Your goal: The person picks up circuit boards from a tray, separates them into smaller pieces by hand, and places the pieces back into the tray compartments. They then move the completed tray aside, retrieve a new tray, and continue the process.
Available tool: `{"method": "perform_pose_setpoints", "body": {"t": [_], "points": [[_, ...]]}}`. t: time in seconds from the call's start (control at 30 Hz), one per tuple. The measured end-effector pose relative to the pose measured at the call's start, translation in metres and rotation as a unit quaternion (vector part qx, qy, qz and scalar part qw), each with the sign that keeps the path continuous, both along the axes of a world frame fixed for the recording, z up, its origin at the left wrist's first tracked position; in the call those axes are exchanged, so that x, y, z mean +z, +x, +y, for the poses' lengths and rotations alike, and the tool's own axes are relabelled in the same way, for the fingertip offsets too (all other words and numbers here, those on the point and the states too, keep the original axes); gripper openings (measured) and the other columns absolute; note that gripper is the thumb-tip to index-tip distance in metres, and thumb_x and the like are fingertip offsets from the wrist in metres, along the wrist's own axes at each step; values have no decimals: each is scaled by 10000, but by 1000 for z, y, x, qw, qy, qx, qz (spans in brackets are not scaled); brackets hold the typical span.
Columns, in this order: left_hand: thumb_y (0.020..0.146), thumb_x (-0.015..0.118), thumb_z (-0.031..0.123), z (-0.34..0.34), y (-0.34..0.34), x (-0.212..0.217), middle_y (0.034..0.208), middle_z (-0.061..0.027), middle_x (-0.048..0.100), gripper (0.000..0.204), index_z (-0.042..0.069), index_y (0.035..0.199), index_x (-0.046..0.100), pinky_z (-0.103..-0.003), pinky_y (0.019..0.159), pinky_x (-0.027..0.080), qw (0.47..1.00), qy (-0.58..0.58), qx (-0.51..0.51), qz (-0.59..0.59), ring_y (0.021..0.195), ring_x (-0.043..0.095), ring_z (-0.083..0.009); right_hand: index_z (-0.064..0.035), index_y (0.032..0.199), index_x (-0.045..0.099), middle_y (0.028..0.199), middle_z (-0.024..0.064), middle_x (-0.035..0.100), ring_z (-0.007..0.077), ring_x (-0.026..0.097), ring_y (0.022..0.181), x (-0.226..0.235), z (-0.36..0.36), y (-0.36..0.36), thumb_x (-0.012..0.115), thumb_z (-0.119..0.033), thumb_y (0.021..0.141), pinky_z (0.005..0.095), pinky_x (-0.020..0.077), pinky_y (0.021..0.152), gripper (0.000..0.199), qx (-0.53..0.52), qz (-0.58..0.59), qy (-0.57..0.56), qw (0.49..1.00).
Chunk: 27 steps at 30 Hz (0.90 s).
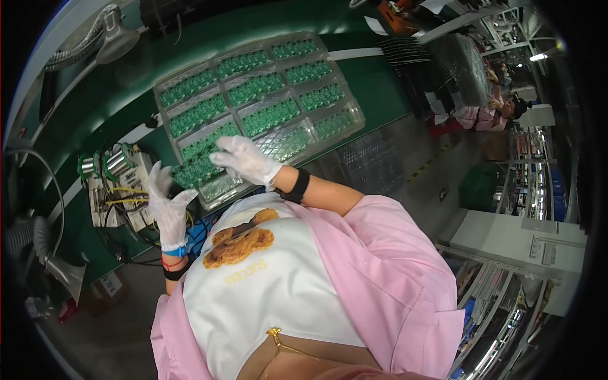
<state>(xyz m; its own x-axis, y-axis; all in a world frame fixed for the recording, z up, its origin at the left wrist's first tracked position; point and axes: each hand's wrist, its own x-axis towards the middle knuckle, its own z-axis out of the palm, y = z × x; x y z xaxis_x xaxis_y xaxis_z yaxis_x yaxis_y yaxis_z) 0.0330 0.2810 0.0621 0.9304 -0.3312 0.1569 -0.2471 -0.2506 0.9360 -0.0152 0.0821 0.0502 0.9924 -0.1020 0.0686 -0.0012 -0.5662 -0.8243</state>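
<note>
Over a clear tray of green circuit boards, the gloved right hand hovers spread and empty, seemingly picking; the left hand waits released, so next comes a careful pinch.

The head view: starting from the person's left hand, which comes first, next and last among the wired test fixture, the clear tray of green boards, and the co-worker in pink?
1. Wired test fixture, just left of the left hand.
2. Clear tray of green boards, ahead and to the right, on the green bench.
3. Co-worker in pink, far off to the right.
</note>
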Motion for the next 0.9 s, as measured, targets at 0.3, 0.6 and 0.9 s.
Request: {"method": "perform_pose_setpoints", "body": {"t": [0.3,0.6,0.9], "points": [[581,583,-103,62,-2,-53,937,-53,674,471,93,1004,651,-375,915,445,946,70,-281,-145,1023,585,-266,-12,833,528,652,82,448,183,439,606,-2,20,-31,619,-190,852,309,366,532,200,197,16,109,974],[725,563,-69,88,-17,-46,956,-100,664,301,63,979,655,-337,876,476,773,-348,-193,495,1001,602,-225,-10,852,540,625,19,461,93,429,490,-13,48,-25,628,-148,861,213,331,423,164,100,315,589,737],[883,526,78,91,-17,-37,1094,-156,613,262,-54,1108,553,-310,869,489,840,-379,-18,389,993,605,-207,11,885,552,773,189,633,267,660,690,-103,79,11,756,-211,730,357,511,597,339,-28,242,-36,969]]}}
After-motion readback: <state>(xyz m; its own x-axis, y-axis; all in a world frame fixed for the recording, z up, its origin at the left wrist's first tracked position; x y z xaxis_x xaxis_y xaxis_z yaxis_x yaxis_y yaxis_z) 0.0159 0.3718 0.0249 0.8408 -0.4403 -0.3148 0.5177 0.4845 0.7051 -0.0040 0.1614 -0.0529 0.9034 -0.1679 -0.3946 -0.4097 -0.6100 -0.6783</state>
